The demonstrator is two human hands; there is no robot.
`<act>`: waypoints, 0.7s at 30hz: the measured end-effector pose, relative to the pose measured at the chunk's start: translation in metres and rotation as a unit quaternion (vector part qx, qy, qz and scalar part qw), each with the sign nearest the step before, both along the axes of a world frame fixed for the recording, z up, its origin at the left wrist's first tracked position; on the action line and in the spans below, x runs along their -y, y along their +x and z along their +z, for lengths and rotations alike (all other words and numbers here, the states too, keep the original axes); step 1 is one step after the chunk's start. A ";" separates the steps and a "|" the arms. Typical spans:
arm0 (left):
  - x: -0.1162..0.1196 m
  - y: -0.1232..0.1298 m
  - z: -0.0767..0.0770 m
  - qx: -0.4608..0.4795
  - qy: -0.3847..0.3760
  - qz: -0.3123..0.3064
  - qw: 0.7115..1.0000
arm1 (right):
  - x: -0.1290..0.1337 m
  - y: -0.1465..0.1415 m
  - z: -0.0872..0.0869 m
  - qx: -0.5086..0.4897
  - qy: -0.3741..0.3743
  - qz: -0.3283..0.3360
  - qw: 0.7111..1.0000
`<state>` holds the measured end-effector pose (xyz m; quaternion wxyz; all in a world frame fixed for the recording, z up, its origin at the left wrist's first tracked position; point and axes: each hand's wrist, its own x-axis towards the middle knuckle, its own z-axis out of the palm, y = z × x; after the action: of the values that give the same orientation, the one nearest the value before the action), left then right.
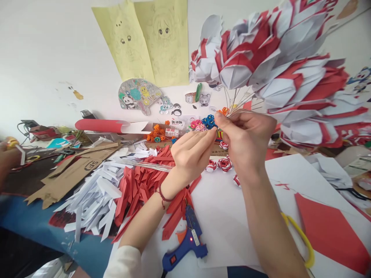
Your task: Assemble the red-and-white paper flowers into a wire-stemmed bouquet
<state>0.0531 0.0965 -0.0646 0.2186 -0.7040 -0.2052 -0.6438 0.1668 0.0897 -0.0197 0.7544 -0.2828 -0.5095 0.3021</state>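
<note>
In the head view my right hand (246, 141) is closed around the thin wire stems (236, 101) of a large bunch of red and white folded-paper flowers (249, 58). The bunch leans up and to the right. My left hand (193, 152) is closed just below and left of it, fingertips pinched close to the right thumb. Thin wires (152, 166) stick out behind the left wrist; the fingers hide how they run through the grip. Small red-and-white paper balls (224, 165) lie under the hands.
White paper strips (95, 197) and red strips (139, 185) are heaped to the left. A blue glue gun (185, 241) with a lit light lies in front. Yellow-handled scissors (303, 239) and red paper (333, 231) lie right. Another person's hand (7, 156) shows far left.
</note>
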 end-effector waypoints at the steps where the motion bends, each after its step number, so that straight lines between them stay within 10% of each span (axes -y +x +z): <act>1: -0.001 0.000 -0.001 -0.015 0.017 0.014 1.000 | 0.000 -0.001 0.000 -0.002 -0.003 -0.004 1.000; 6: -0.003 0.001 -0.003 -0.027 0.021 0.038 0.999 | -0.003 -0.001 0.001 0.006 0.000 -0.002 1.000; 10: 0.005 0.003 0.008 0.060 -0.155 -0.064 0.984 | -0.011 0.013 0.003 0.032 0.003 0.066 0.997; 15: 0.008 -0.010 0.024 0.105 -0.428 -0.316 0.840 | -0.017 0.026 0.003 0.061 0.005 0.177 0.982; 21: -0.001 -0.019 0.024 0.072 -0.493 -0.414 0.762 | -0.016 0.028 0.002 0.078 -0.012 0.234 0.969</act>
<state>0.0343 0.0975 -0.0407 -0.4613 -0.6826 -0.1981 -0.5310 0.1944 0.1058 -0.0173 0.6172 -0.1877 -0.6152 0.4531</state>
